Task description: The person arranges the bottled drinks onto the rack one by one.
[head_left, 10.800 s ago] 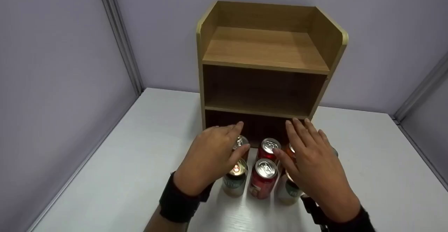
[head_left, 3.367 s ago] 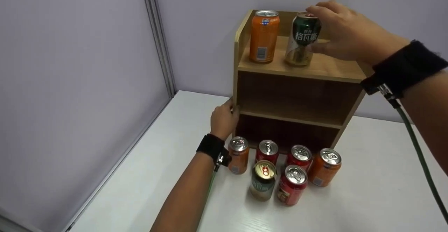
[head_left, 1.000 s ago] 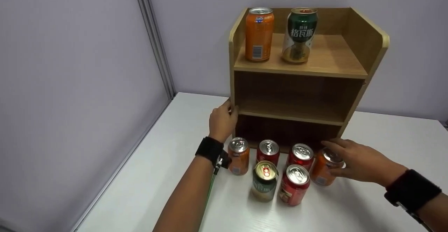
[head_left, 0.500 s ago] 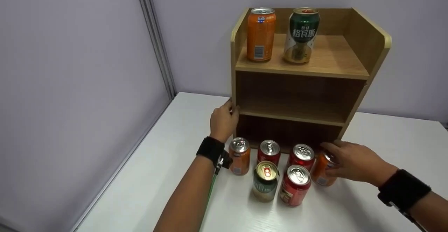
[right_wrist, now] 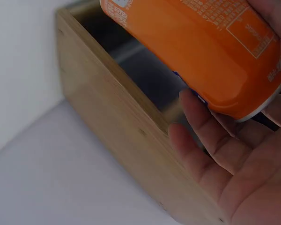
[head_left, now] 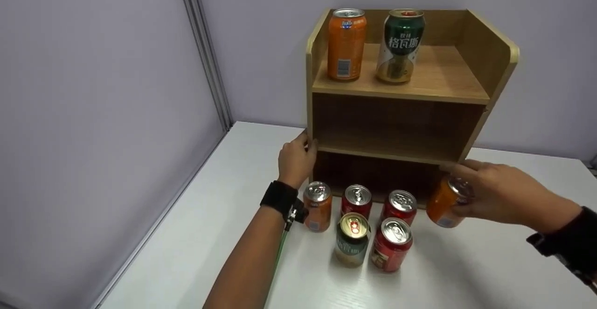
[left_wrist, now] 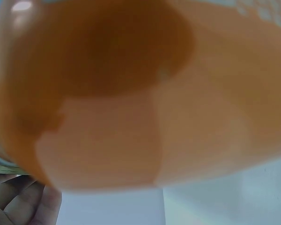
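Note:
My right hand point(head_left: 508, 192) grips an orange Fanta soda can point(head_left: 445, 204) near its top, tilted and raised off the table by the shelf's lower right side. In the right wrist view the same soda can point(right_wrist: 201, 51) sits between thumb and fingers. At the wooden shelf's left side panel point(head_left: 309, 90), my left hand point(head_left: 296, 162) holds the edge, some fingers hidden behind it. On the top board stand another orange can point(head_left: 346, 48) and a green-and-white can point(head_left: 401, 48). An orange can point(left_wrist: 201, 117), close and blurred, fills most of the left wrist view.
In front of the shelf stand an orange can point(head_left: 318, 209), two red cans point(head_left: 357, 204) at the back, a green can point(head_left: 352, 243) and a pinkish-red can point(head_left: 392, 248) nearer me. Grey walls point(head_left: 261, 57) enclose the white table point(head_left: 210, 197).
My right hand has closed round the right-hand orange can and lifted it up and slightly right from the table. Before that, it let go of the green-and-white can on top. The left hand stays put.

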Tool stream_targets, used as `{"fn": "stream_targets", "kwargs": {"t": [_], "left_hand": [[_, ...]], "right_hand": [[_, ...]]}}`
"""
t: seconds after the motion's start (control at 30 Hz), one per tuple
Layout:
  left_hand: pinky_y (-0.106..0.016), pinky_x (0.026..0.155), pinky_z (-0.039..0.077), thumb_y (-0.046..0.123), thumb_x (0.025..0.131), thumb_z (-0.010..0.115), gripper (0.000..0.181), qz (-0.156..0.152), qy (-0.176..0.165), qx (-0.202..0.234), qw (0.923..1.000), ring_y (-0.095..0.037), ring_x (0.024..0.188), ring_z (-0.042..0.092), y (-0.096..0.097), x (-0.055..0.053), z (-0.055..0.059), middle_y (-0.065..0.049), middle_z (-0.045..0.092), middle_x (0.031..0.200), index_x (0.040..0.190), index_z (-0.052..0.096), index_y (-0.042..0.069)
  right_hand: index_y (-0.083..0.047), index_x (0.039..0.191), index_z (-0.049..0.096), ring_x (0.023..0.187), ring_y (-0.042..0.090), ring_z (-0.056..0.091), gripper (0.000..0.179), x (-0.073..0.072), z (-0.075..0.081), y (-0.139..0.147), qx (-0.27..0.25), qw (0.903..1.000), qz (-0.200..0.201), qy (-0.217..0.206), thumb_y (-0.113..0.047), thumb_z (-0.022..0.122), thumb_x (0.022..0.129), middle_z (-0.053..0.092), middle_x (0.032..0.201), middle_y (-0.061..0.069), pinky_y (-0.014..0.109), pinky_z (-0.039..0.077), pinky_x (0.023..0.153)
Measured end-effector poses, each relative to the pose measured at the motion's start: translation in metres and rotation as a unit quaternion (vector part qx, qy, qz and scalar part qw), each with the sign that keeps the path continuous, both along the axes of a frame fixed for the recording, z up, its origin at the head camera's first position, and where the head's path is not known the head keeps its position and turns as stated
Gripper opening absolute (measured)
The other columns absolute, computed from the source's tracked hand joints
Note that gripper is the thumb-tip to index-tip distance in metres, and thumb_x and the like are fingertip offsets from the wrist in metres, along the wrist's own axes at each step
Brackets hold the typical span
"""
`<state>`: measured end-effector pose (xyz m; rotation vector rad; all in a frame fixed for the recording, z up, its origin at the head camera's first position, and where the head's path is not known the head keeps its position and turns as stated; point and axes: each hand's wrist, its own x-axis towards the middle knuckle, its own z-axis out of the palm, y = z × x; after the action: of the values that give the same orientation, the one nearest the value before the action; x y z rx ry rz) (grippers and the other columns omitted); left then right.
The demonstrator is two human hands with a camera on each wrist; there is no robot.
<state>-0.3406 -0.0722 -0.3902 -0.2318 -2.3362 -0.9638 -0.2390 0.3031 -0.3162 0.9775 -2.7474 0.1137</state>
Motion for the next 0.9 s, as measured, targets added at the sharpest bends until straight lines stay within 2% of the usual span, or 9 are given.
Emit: {"fn": "stream_targets", "kwargs": {"t": [0.1, 0.23, 0.33, 0.47, 0.6, 0.8, 0.9], "left_hand": [[-0.036, 0.068, 0.055, 0.022, 0.097, 0.060, 0.019, 0.000, 0.003, 0.001, 1.0000, -0.023, 0.080, 0.070, -0.001, -0.001, 0.000, -0.011, 0.073, 0.090, 0.096, 0.070, 0.006], [-0.036, 0.068, 0.055, 0.022, 0.097, 0.060, 0.019, 0.001, 0.006, -0.003, 1.0000, -0.023, 0.077, 0.070, -0.001, -0.001, 0.001, -0.012, 0.073, 0.090, 0.091, 0.068, 0.006], [-0.034, 0.066, 0.054, 0.023, 0.097, 0.060, 0.020, 0.001, 0.000, -0.006, 1.0000, -0.021, 0.075, 0.070, -0.001, -0.001, 0.002, -0.011, 0.073, 0.090, 0.091, 0.068, 0.006], [-0.034, 0.065, 0.054, 0.024, 0.097, 0.059, 0.021, 0.003, -0.006, -0.006, 1.0000, -0.020, 0.075, 0.070, 0.000, -0.001, 0.001, -0.011, 0.073, 0.090, 0.093, 0.069, 0.006], [-0.035, 0.067, 0.055, 0.024, 0.097, 0.059, 0.021, -0.001, -0.006, 0.000, 1.0000, -0.021, 0.077, 0.070, 0.002, 0.000, 0.001, -0.011, 0.073, 0.092, 0.097, 0.070, 0.005], [-0.035, 0.069, 0.055, 0.024, 0.098, 0.059, 0.023, -0.009, -0.008, 0.001, 0.9999, -0.021, 0.081, 0.070, 0.004, 0.000, 0.002, -0.011, 0.073, 0.096, 0.104, 0.070, 0.006], [-0.035, 0.069, 0.055, 0.025, 0.098, 0.058, 0.023, -0.006, -0.015, -0.001, 0.9999, -0.021, 0.082, 0.070, 0.004, -0.002, 0.002, -0.010, 0.073, 0.098, 0.103, 0.070, 0.007]], "right_hand": [[-0.016, 0.135, 0.055, 0.077, 0.016, 0.063, 0.079, 0.005, 0.032, -0.005, 0.012, 0.9997, 0.001, 0.023, -0.041, 0.088, 0.067, 0.065, 0.104, 0.008, 0.037, 0.053, 0.062], [-0.014, 0.135, 0.054, 0.079, 0.024, 0.067, 0.080, 0.010, 0.070, -0.013, 0.027, 0.9988, -0.029, 0.028, -0.039, 0.088, 0.068, 0.065, 0.107, 0.014, 0.043, 0.055, 0.065], [-0.013, 0.137, 0.053, 0.080, 0.030, 0.067, 0.084, 0.014, 0.094, -0.018, 0.027, 0.9975, -0.056, 0.033, -0.040, 0.089, 0.066, 0.064, 0.108, 0.017, 0.047, 0.054, 0.066], [-0.010, 0.140, 0.049, 0.083, 0.036, 0.066, 0.098, 0.014, 0.119, -0.020, 0.013, 0.9966, -0.068, 0.045, -0.053, 0.088, 0.061, 0.061, 0.111, 0.019, 0.051, 0.054, 0.068], [-0.008, 0.143, 0.045, 0.088, 0.040, 0.064, 0.103, 0.005, 0.142, -0.016, 0.009, 0.9959, -0.068, 0.059, -0.054, 0.088, 0.061, 0.060, 0.112, 0.021, 0.055, 0.052, 0.072], [-0.007, 0.148, 0.036, 0.099, 0.049, 0.055, 0.093, -0.015, 0.172, -0.006, 0.006, 0.9942, -0.085, 0.066, -0.024, 0.088, 0.072, 0.056, 0.119, 0.031, 0.063, 0.044, 0.082], [-0.005, 0.151, 0.029, 0.104, 0.051, 0.050, 0.091, -0.025, 0.186, -0.006, -0.007, 0.9922, -0.104, 0.069, -0.019, 0.083, 0.079, 0.051, 0.122, 0.033, 0.063, 0.041, 0.085]]}}
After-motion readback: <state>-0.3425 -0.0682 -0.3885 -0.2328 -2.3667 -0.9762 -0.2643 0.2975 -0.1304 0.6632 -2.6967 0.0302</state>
